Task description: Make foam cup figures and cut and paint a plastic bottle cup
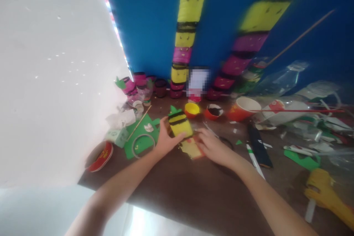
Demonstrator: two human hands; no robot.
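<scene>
Gripping the yellow piece (181, 127) in the left hand (167, 137), with thumb across the lower front and fingers round the side; presumably to steady it with black stripes and green tip uncovered. Holding it slightly tilted, just above the tabletop (166, 188). Resting the right hand (211, 146) near the lower right edge, with fingers curled over a cream-and-orange scrap (192, 150); through blur, cannot tell a pinch from a light touch. Perhaps set low there to work close against the steadied side.

Noting to the left a green sheet (141, 129) bearing a ring (143, 135) and thin stick (139, 123), seemingly parked within easy reach. Behind, noting a small yellow cup (192, 110), mouth up. Farther back, noting two tall stacks, one mostly yellow (181, 39), close to a blue wall (152, 25), likely for backing.
</scene>
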